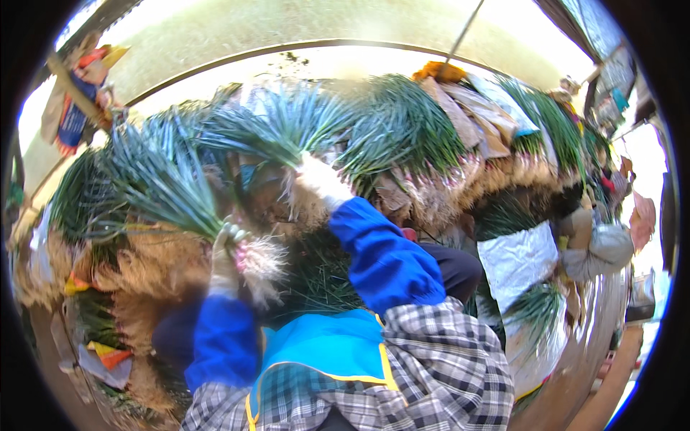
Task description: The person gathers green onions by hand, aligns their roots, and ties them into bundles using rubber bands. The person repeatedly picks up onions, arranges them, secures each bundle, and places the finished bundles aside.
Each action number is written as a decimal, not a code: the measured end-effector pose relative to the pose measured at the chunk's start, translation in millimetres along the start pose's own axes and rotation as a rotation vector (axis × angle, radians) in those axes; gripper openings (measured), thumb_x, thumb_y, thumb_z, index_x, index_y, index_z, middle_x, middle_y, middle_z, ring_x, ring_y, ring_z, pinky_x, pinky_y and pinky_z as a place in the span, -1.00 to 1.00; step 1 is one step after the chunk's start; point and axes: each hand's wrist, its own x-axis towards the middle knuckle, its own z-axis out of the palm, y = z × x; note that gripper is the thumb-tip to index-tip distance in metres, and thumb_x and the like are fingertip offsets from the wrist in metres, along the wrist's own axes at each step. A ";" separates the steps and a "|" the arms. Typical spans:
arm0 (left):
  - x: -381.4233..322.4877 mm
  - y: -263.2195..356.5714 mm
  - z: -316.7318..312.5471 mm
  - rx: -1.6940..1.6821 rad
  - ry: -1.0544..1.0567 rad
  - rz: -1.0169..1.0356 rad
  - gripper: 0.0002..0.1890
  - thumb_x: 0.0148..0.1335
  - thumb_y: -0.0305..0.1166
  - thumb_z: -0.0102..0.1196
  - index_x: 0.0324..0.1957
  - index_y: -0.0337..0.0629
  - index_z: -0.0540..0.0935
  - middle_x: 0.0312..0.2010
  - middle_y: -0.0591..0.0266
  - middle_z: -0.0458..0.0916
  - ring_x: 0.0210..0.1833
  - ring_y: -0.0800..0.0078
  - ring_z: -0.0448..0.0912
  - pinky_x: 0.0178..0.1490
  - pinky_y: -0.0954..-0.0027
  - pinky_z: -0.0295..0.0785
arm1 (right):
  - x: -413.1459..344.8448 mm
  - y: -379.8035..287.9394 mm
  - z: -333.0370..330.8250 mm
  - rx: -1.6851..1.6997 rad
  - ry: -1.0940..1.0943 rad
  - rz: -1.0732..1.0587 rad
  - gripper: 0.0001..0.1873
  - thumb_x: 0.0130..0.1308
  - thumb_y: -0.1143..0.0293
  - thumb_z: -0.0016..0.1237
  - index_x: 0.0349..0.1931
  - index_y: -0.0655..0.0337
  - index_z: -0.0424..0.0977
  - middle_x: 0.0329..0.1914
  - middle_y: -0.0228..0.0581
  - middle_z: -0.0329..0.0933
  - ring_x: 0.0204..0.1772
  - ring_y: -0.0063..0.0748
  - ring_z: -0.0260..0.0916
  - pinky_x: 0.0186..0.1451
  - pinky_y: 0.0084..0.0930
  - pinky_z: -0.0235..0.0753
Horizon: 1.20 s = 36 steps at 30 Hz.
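My left hand (226, 253), in a pale glove, grips a bunch of spring onions (167, 180) just above its pinkish bulbs. The white roots (264, 264) of this bunch hang toward me, and its green leaves fan out to the upper left. Farther forward, my gloved right hand (323, 180) is closed around the base of a second bunch of spring onions (285, 126). Its leaves spread away from me, and stringy roots dangle below the glove. Both hands are apart, above loose green leaves (323, 275) between my knees.
Heaped spring onions (404, 129) with roots facing me form a curved row ahead. More root masses (156, 264) stand at the left. Sacking (480, 118) lies over part of the row. On the right are a whitish sheet (517, 264) and another onion pile (539, 312). A pole (463, 32) rises behind.
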 end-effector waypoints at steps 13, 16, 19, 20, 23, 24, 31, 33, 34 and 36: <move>-12.0 5.7 26.1 0.231 0.104 0.091 -0.72 0.34 -0.28 -0.06 0.04 -0.13 0.39 -0.49 0.46 0.34 -0.49 0.67 0.36 -0.48 0.69 0.26 | -8.3 -70.4 -41.1 1.757 0.140 -0.172 -0.87 0.35 0.36 -0.14 -0.23 0.22 0.38 -0.47 -0.33 0.33 -0.49 -0.54 0.29 -0.51 -0.56 0.47; -12.2 11.5 27.3 0.218 0.042 0.062 -0.77 0.35 -0.34 -0.05 -0.01 -0.15 0.45 -0.47 0.41 0.30 -0.49 0.63 0.29 -0.20 0.54 0.38 | -0.3 -54.6 -35.1 0.653 0.145 -0.125 -0.77 0.22 0.25 -0.06 -0.21 0.19 0.45 -0.32 -0.18 0.50 -0.15 -0.19 0.49 -0.15 -0.31 0.51; -12.4 15.4 30.3 0.075 0.042 0.030 -0.78 0.34 -0.36 -0.04 -0.01 -0.15 0.46 -0.46 0.42 0.32 -0.45 0.62 0.30 -0.20 0.52 0.34 | -10.5 -35.1 -31.3 -0.108 0.160 -0.064 -0.71 0.17 0.16 -0.10 -0.32 0.20 0.53 -0.29 -0.07 0.51 -0.22 -0.01 0.47 -0.16 -0.21 0.46; -13.9 15.1 31.9 0.058 -0.036 0.027 -0.79 0.33 -0.37 -0.03 -0.02 -0.16 0.47 -0.45 0.41 0.34 -0.42 0.61 0.31 -0.19 0.50 0.30 | -18.8 -30.2 -30.7 0.090 0.328 -0.203 -0.69 0.17 0.13 -0.09 -0.33 0.20 0.53 -0.30 -0.06 0.49 -0.25 0.01 0.46 -0.17 -0.20 0.46; -20.2 9.7 40.5 0.227 0.132 0.039 -0.76 0.26 -0.39 0.05 -0.04 -0.12 0.44 -0.44 0.40 0.47 -0.47 0.62 0.42 -0.47 0.60 0.36 | -45.4 -22.1 -32.0 -0.204 0.401 -0.339 -0.67 0.19 0.08 -0.09 -0.35 0.16 0.54 -0.30 -0.10 0.50 -0.26 -0.05 0.47 -0.21 -0.23 0.47; -21.9 6.4 44.4 0.217 0.093 -0.042 -0.78 0.23 -0.39 0.07 -0.08 -0.13 0.46 -0.44 0.37 0.49 -0.47 0.60 0.44 -0.49 0.57 0.36 | -53.4 -20.3 -33.3 -0.251 0.295 -0.336 -0.68 0.20 0.09 -0.12 -0.36 0.16 0.55 -0.36 -0.12 0.54 -0.29 -0.07 0.50 -0.23 -0.23 0.48; -13.0 -27.0 49.3 0.416 0.221 -0.242 -0.83 0.16 -0.33 0.16 -0.24 -0.16 0.54 -0.56 0.24 0.52 -0.64 0.44 0.46 -0.57 0.40 0.42 | -100.9 -29.4 -9.0 0.292 -0.258 -0.026 -0.56 0.31 0.00 -0.18 -0.26 0.26 0.50 -0.40 -0.03 0.54 -0.30 -0.15 0.50 -0.17 -0.31 0.44; 4.1 -42.6 37.5 0.445 0.316 -0.267 -0.82 0.16 -0.33 0.17 -0.26 -0.19 0.54 -0.56 0.21 0.53 -0.64 0.41 0.46 -0.59 0.37 0.42 | -122.4 -39.2 7.4 -0.154 -0.024 -0.179 -0.57 0.30 -0.04 -0.21 -0.31 0.19 0.45 -0.43 0.11 0.51 -0.30 0.09 0.48 -0.25 -0.15 0.43; 11.7 -46.9 28.1 0.508 0.380 -0.376 -0.82 0.19 -0.33 0.13 -0.27 -0.23 0.56 -0.60 0.17 0.53 -0.69 0.37 0.46 -0.65 0.36 0.41 | -131.5 -45.6 15.8 -0.163 -0.059 -0.224 -0.61 0.30 0.03 -0.21 -0.32 0.21 0.45 -0.40 0.07 0.52 -0.28 0.04 0.50 -0.22 -0.16 0.45; 26.0 -55.8 7.1 0.452 0.285 -0.549 -0.73 0.25 -0.18 0.03 -0.17 -0.16 0.55 -0.42 0.18 0.54 -0.47 0.30 0.46 -0.44 0.22 0.34 | -142.3 -50.2 21.1 -0.182 -0.097 -0.334 -0.68 0.27 0.14 -0.19 -0.30 0.22 0.46 -0.36 -0.01 0.55 -0.30 -0.02 0.52 -0.23 -0.19 0.48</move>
